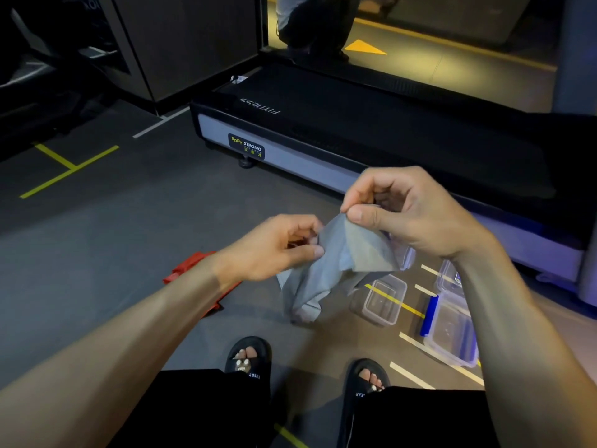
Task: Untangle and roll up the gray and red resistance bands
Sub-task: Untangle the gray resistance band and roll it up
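A person's left hand (277,245) and right hand (397,211) pinch a gray resistance band (326,270) held above a gym floor.

Each hand nips an upper edge between thumb and fingers; the band's lower folds hang bunched, hard to read. The red resistance band (190,265) lies under the left wrist, mostly hidden. Clear plastic containers (384,299) sit below the right forearm, one partly covered.

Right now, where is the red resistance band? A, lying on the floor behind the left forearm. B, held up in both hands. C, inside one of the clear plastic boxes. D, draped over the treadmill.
A: the red band lies on the dark floor, partly hidden by the left forearm, while the left hand and right hand pinch the gray band.
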Action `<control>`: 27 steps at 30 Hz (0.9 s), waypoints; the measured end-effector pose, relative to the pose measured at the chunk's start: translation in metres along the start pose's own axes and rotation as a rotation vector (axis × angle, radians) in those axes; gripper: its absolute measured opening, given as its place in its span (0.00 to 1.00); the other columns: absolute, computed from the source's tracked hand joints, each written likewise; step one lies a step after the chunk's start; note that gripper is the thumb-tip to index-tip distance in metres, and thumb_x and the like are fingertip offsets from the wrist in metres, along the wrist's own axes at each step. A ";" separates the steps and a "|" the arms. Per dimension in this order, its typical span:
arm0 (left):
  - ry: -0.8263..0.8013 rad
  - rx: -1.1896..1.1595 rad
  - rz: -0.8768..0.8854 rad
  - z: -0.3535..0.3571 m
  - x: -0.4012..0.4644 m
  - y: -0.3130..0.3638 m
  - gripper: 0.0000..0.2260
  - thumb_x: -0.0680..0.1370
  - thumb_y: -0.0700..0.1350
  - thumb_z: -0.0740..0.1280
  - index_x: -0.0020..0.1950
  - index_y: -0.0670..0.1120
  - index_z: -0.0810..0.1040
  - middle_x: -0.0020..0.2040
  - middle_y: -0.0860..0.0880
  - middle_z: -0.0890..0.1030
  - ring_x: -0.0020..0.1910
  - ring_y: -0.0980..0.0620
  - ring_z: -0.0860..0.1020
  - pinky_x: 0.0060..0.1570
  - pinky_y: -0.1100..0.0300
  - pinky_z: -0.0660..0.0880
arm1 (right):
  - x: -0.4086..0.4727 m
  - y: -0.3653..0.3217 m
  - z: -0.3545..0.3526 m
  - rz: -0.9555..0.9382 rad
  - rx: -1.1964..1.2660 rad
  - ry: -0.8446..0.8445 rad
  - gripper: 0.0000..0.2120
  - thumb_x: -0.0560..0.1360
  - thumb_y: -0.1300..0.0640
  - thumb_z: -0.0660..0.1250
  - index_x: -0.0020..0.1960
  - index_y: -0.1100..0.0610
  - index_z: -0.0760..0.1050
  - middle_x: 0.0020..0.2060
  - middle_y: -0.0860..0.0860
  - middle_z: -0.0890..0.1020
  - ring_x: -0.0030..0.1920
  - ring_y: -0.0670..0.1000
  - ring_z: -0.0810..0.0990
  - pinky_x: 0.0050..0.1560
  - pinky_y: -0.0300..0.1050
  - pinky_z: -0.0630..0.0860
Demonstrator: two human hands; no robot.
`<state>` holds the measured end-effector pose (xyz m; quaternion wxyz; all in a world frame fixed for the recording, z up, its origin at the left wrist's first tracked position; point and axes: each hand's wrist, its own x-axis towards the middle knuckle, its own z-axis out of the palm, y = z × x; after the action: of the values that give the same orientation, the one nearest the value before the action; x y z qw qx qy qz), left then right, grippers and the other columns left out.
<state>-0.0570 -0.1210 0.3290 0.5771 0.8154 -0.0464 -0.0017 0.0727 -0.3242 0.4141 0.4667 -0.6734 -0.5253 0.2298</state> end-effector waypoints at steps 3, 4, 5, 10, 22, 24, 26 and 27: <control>-0.059 -0.005 -0.024 0.002 -0.002 -0.001 0.01 0.82 0.36 0.65 0.52 0.39 0.75 0.47 0.34 0.79 0.46 0.48 0.78 0.50 0.44 0.76 | 0.000 -0.003 -0.001 -0.022 0.010 0.016 0.05 0.76 0.55 0.73 0.50 0.56 0.82 0.43 0.50 0.84 0.43 0.48 0.81 0.47 0.38 0.76; -0.062 -0.013 -0.027 0.002 -0.002 -0.002 0.02 0.83 0.37 0.64 0.52 0.39 0.74 0.46 0.35 0.79 0.46 0.48 0.77 0.50 0.46 0.75 | -0.001 -0.003 -0.001 -0.029 0.013 0.023 0.05 0.76 0.55 0.73 0.50 0.56 0.82 0.43 0.51 0.84 0.43 0.49 0.81 0.47 0.39 0.77; -0.051 -0.010 -0.034 0.001 -0.003 -0.002 0.03 0.84 0.37 0.62 0.51 0.40 0.75 0.44 0.38 0.79 0.46 0.48 0.77 0.50 0.47 0.75 | -0.001 -0.004 -0.002 -0.032 0.011 0.027 0.05 0.76 0.55 0.73 0.50 0.56 0.82 0.43 0.52 0.84 0.43 0.50 0.80 0.47 0.40 0.77; 0.101 -0.166 -0.117 0.000 0.002 0.004 0.06 0.83 0.34 0.61 0.50 0.38 0.76 0.42 0.42 0.77 0.41 0.49 0.76 0.44 0.57 0.75 | -0.003 -0.003 -0.005 -0.021 0.007 0.037 0.05 0.76 0.55 0.73 0.49 0.55 0.82 0.42 0.51 0.83 0.43 0.49 0.80 0.47 0.39 0.77; -0.189 -0.192 -0.286 -0.035 -0.011 0.019 0.07 0.79 0.45 0.68 0.48 0.41 0.78 0.36 0.49 0.72 0.35 0.55 0.68 0.36 0.63 0.64 | -0.007 -0.006 -0.018 -0.021 -0.027 0.166 0.05 0.76 0.59 0.71 0.50 0.59 0.81 0.44 0.51 0.83 0.45 0.46 0.81 0.48 0.38 0.77; -0.184 -0.154 -0.254 -0.039 -0.013 0.016 0.08 0.82 0.44 0.67 0.46 0.42 0.78 0.37 0.47 0.70 0.36 0.53 0.67 0.38 0.63 0.65 | -0.007 -0.004 -0.018 0.019 -0.071 0.143 0.05 0.76 0.58 0.72 0.51 0.59 0.82 0.45 0.53 0.84 0.46 0.49 0.82 0.48 0.40 0.78; -0.174 -0.111 -0.241 -0.037 -0.015 0.011 0.09 0.84 0.43 0.66 0.46 0.40 0.78 0.38 0.42 0.70 0.37 0.48 0.67 0.40 0.60 0.68 | -0.008 -0.003 -0.018 0.035 -0.115 0.118 0.05 0.77 0.58 0.72 0.51 0.59 0.82 0.45 0.53 0.84 0.46 0.50 0.82 0.48 0.40 0.78; -0.161 -0.088 -0.230 -0.035 -0.016 0.009 0.09 0.84 0.44 0.66 0.48 0.39 0.78 0.39 0.39 0.73 0.38 0.47 0.68 0.41 0.56 0.68 | -0.009 -0.004 -0.019 0.037 -0.135 0.107 0.04 0.77 0.59 0.72 0.50 0.58 0.82 0.45 0.53 0.84 0.46 0.52 0.82 0.48 0.40 0.78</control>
<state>-0.0715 -0.0899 0.3482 0.6028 0.7864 0.0015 -0.1351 0.0825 -0.3393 0.4245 0.4435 -0.7243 -0.5011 0.1662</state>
